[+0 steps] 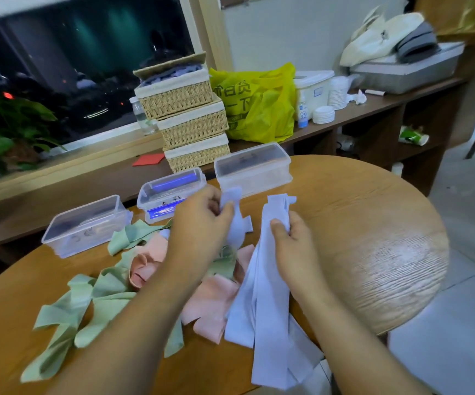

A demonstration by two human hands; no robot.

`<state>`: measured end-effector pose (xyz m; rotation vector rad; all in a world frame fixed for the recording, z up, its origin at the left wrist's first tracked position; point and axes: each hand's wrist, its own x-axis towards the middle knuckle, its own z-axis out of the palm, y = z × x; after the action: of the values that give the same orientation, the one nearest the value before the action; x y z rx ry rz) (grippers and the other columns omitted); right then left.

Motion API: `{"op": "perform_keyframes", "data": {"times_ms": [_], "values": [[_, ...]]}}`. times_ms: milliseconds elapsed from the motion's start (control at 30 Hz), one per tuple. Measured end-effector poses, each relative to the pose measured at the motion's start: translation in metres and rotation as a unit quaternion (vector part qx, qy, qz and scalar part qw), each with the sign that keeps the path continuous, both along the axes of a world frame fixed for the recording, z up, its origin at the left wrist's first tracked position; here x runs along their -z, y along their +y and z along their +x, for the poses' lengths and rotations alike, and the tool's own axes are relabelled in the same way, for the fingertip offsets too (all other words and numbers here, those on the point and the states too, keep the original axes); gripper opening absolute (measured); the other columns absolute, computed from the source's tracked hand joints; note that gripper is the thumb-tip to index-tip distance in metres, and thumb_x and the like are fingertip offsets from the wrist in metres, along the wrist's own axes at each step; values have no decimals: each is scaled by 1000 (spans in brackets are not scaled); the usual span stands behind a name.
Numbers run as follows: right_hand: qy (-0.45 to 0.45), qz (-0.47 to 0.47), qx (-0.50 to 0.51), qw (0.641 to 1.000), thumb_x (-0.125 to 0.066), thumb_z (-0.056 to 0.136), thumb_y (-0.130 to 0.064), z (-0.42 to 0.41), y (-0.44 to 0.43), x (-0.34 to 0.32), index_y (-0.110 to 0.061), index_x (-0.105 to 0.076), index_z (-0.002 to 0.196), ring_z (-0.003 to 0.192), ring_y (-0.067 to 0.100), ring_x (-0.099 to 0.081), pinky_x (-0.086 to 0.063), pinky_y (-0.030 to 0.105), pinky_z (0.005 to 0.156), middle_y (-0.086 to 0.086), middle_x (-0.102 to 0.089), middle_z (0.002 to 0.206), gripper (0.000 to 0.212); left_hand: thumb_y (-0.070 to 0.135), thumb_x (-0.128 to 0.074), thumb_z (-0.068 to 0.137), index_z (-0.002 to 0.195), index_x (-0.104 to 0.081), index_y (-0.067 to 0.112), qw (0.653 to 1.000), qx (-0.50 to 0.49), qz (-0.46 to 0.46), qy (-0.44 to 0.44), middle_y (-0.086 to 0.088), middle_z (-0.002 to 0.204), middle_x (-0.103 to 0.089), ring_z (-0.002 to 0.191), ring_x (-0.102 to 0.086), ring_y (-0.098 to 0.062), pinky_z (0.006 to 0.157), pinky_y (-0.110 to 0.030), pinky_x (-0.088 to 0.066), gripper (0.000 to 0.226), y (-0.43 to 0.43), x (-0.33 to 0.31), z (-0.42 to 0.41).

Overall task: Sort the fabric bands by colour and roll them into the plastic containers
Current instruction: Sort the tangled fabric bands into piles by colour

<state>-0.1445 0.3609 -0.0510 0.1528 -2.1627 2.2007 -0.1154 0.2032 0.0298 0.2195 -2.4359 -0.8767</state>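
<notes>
Fabric bands lie mixed on a round wooden table (373, 223): green bands (68, 312) at the left, pink bands (213, 303) in the middle, pale lilac bands (267, 315) at the right. My left hand (202, 220) pinches one lilac band (237, 223) and lifts it above the pile. My right hand (290, 240) grips a bunch of lilac bands whose ends hang over the table's near edge. Three clear plastic containers stand behind the pile: left (86, 225), middle (170, 193) holding something blue, right (252, 168).
A stack of three wicker baskets (190, 121) stands on a long wooden bench behind the table, next to a yellow plastic bag (259, 104), a water bottle (142, 115) and white tubs. A potted plant (0, 129) is at far left. Tiled floor lies to the right.
</notes>
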Motion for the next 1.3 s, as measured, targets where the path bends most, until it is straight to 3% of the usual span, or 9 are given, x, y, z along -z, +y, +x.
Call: {"op": "perform_keyframes", "data": {"times_ms": [200, 367, 467, 667, 800, 967, 1067, 1200, 1300], "values": [[108, 117, 41, 986, -47, 108, -34, 5, -8, 4, -30, -58, 104, 72, 20, -62, -53, 53, 67, -4, -65, 79, 12, 27, -74, 91, 72, -53, 19, 998, 36, 33, -49, 4, 62, -58, 61, -55, -12, 60, -32, -46, 29, 37, 23, -2], [149, 209, 28, 966, -34, 102, -53, 7, -6, 5, -36, -51, 141, 75, 31, -67, -55, 53, 64, 0, -72, 85, 46, 15, -70, 94, 77, -51, 14, 964, 56, 234, -113, -10, 56, -63, 47, -58, -21, 56, -36, -50, 26, 43, 16, -7], [161, 243, 17, 956, -43, 108, -41, 4, -2, 5, -38, -45, 149, 76, 33, -68, -55, 52, 63, 3, -73, 87, 42, 12, -67, 95, 81, -56, 12, 951, 73, 272, -132, -9, 62, -66, 58, -65, -23, 64, -38, -60, 18, 44, 12, -5], [110, 95, -71, 987, -39, 105, -29, -1, 5, 6, -33, -61, 121, 86, 22, -67, -55, 57, 80, -2, -71, 92, 27, 11, -55, 98, 85, -68, 10, 915, 99, 354, -166, -8, 67, -63, 62, -61, -27, 69, -39, -56, 19, 42, 3, -5], [65, -2, -97, 993, -38, 112, -42, 2, 2, 2, -33, -68, 129, 116, 14, -68, -53, 49, 104, -6, -74, 120, 36, 13, -52, 104, 97, -68, 5, 934, 102, 282, -194, -8, 73, -68, 66, -66, -22, 72, -40, -61, 19, 39, 5, -6], [22, -61, -55, 996, -54, 109, -25, -11, 3, 6, -27, -75, 111, 102, 25, -74, -57, 51, 89, 5, -77, 105, 21, -5, -54, 97, 122, -71, 9, 902, 176, 310, -243, -17, 110, -76, 100, -76, -24, 92, -32, -60, 33, 36, 7, 6], [-4, -92, -25, 995, -52, 107, -33, -17, 7, 9, -24, -73, 108, 94, 26, -68, -54, 49, 85, 19, -72, 108, 22, 2, -54, 100, 125, -66, 15, 913, 112, 330, -214, -11, 107, -78, 91, -77, -22, 83, -35, -60, 30, 15, -1, -2], [0, -72, -24, 997, -48, 113, -25, -19, 8, 11, -24, -71, 106, 86, 17, -66, -49, 38, 75, 12, -73, 103, 24, 8, -51, 97, 104, -69, 24, 975, -20, 120, -186, -7, 99, -74, 87, -72, -24, 79, -45, -61, 26, -41, 4, -44], [23, -50, -27, 998, -48, 113, -25, -18, 4, 11, -24, -68, 101, 81, 14, -63, -48, 33, 71, 3, -72, 92, 23, 15, -56, 99, 96, -73, 28, 977, 8, -32, -212, -5, 102, -74, 88, -66, -20, 73, -32, -51, 21, -63, 20, -76]]}}
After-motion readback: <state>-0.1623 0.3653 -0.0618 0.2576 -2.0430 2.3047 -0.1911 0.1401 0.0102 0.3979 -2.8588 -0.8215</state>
